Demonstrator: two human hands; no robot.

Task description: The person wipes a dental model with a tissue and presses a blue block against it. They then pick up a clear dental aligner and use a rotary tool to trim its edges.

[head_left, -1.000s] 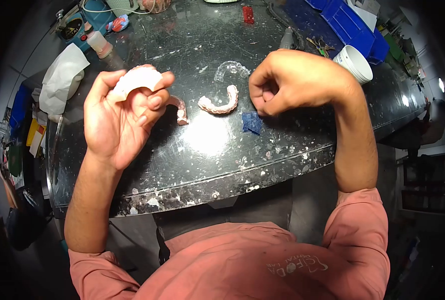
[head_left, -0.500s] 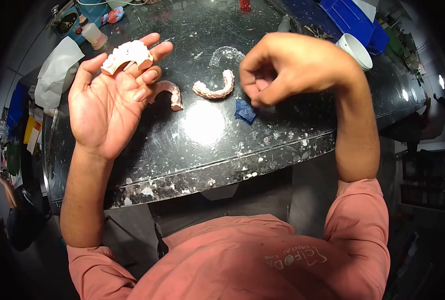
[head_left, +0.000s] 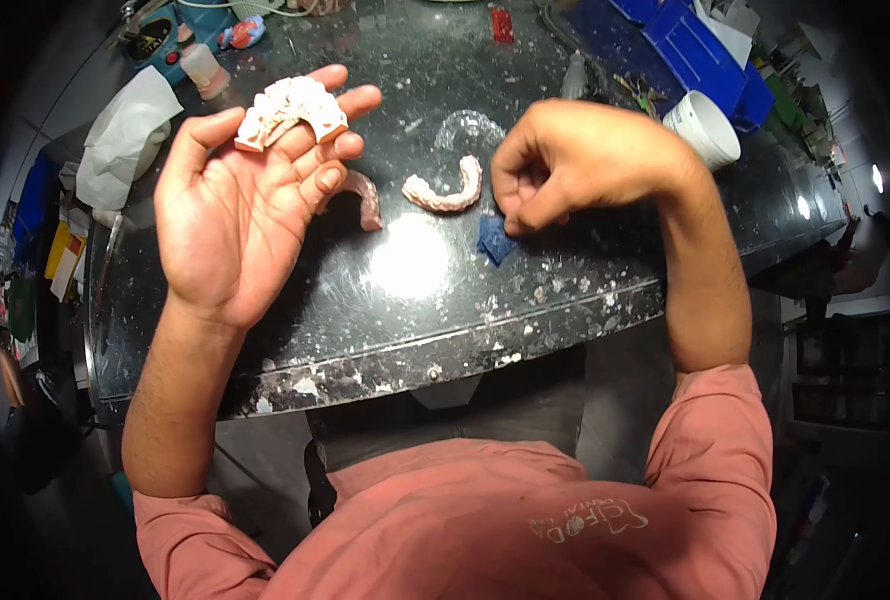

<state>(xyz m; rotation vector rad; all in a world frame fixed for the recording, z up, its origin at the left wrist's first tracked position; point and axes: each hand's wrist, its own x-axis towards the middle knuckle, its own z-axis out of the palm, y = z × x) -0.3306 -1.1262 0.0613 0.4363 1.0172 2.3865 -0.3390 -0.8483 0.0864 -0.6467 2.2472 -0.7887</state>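
Observation:
My left hand is raised palm up above the table and holds a pale dental cast, an arch with teeth, between the thumb and fingers. My right hand is closed in a pinch, its fingertips at the edge of a small folded blue piece, perhaps cloth or abrasive paper. A pinkish, horseshoe-shaped dental model lies on the table between the hands. Behind it is a clear dental aligner, partly hidden by my right hand. Another arch model is partly covered by my left fingers.
The dark, paint-spotted table fills the middle. A white tub lies tipped at the right, near a blue tray. White crumpled paper and a small bottle are at the left. A red block lies at the back.
The view has shifted slightly. My left hand has moved a little to the right, and the cast it holds has turned slightly. The blue piece has rotated at my right fingertips.

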